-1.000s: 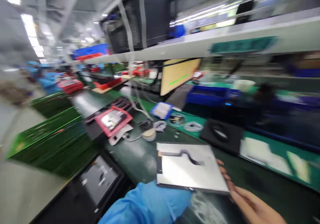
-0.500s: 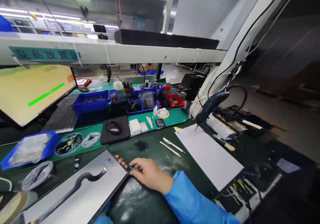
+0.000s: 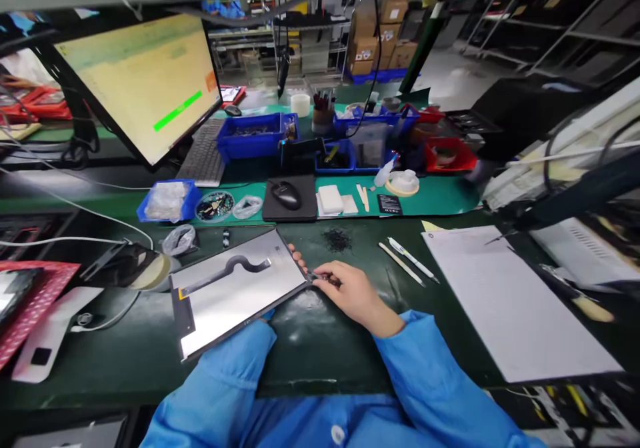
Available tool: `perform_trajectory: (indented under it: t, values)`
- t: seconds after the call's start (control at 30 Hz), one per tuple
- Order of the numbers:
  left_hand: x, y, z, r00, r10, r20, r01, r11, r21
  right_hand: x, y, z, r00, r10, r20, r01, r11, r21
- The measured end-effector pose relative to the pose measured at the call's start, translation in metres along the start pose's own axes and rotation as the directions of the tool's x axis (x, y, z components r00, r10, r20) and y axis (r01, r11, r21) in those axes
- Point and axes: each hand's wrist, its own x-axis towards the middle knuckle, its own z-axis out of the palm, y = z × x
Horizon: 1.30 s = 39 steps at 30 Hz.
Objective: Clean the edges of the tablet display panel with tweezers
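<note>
A silver-backed display panel (image 3: 255,301) with a dark flex cable (image 3: 210,277) on it is held tilted above the bench. My left hand (image 3: 297,257) supports it from beneath; only the fingertips show past its far right edge. At the panel's right corner, my right hand (image 3: 353,295) is closed on a small metal tool (image 3: 312,277), whose tip meets the corner. The kind of tool is too small to make out. A pile of black scraps (image 3: 337,239) lies on the bench just beyond my hands.
A white pen (image 3: 413,260) and a thin stick (image 3: 401,265) lie right of my right hand, before a paper sheet (image 3: 510,308). Behind are a mouse (image 3: 285,195), blue bins (image 3: 253,136) and a monitor (image 3: 145,81). A tape roll (image 3: 153,273) stands left.
The camera view has swung left and down, so more of the bench, monitor and my sleeves shows. Both hands still hold the panel and tool at the same corner.
</note>
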Motion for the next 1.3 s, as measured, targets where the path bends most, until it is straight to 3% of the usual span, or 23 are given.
perform_trajectory:
  t: [0.2, 0.37, 0.47, 0.6, 0.8, 0.9, 1.0, 1.17, 1.3]
  values:
    - [0.004, 0.006, -0.001, 0.996, -0.090, 0.024, 0.087, 0.989, 0.121, 0.000, -0.002, -0.004, 0.994, -0.058, 0.090, 0.066, 0.994, -0.088]
    - [0.007, 0.007, -0.009, 0.998, -0.052, 0.036, 0.041, 0.966, 0.254, 0.000, -0.002, -0.008, 0.991, 0.039, 0.124, -0.033, 0.998, -0.051]
    - [0.011, 0.007, -0.011, 0.998, -0.051, 0.039, 0.038, 0.956, 0.289, 0.000, -0.001, -0.009, 0.992, -0.004, 0.128, 0.008, 0.999, -0.032]
    - [0.008, 0.007, -0.007, 0.997, -0.078, 0.026, 0.072, 0.980, 0.183, 0.000, -0.001, -0.012, 0.985, -0.057, 0.163, 0.069, 0.995, -0.073]
    - [0.003, 0.010, 0.004, 0.993, -0.116, -0.011, 0.117, 0.983, 0.141, -0.001, -0.003, -0.011, 0.985, 0.032, 0.171, -0.024, 0.998, -0.050]
    - [0.001, 0.012, 0.006, 0.989, -0.148, -0.001, 0.147, 0.978, 0.148, 0.000, -0.002, -0.011, 0.984, -0.046, 0.172, 0.054, 0.998, -0.044]
    - [-0.004, 0.013, 0.007, 0.990, -0.139, 0.032, 0.133, 0.980, 0.147, 0.000, 0.000, -0.012, 0.978, -0.082, 0.193, 0.096, 0.993, -0.069]
    - [-0.006, 0.012, 0.005, 0.987, -0.134, 0.089, 0.120, 0.983, 0.141, -0.003, 0.002, -0.009, 0.983, 0.007, 0.182, 0.005, 0.998, -0.068]
    - [0.000, 0.014, -0.003, 0.989, -0.139, 0.060, 0.130, 0.983, 0.128, -0.004, 0.004, -0.007, 0.984, -0.087, 0.155, 0.096, 0.994, -0.047]
